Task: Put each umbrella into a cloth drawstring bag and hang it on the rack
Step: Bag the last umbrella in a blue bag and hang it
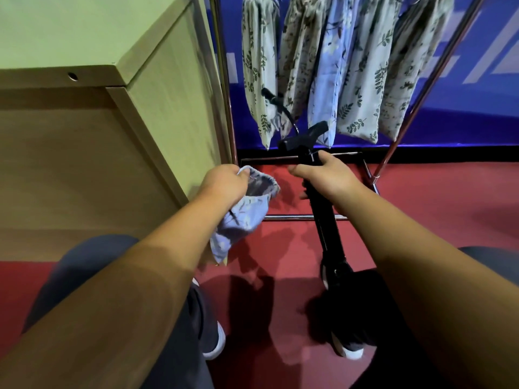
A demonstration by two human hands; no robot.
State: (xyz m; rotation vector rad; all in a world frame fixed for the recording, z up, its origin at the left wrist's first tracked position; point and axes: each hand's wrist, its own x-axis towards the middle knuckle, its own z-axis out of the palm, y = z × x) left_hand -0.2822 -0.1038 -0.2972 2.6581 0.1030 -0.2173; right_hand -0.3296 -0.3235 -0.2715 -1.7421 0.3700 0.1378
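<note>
**A:** why's the left hand (224, 183) bunching that blue floral drawstring bag (244, 217) at the mouth?

**B:** fingers curl round the rim, probably to keep it open; right hand (331, 178) wraps the black folded umbrella (325, 228) under its handle, just beside the bag; filled bags (356, 80) hang on the rack (295, 217) behind

The table (56, 29) stood at the left, the rack (295, 217) just right of it, beyond both hands. Bags (354, 80) hung side by side on the rack. The left hand (224, 183) held a bag (247, 217) left of the umbrella (325, 220) in the right hand (328, 175), both above the floor (435, 206).
</note>
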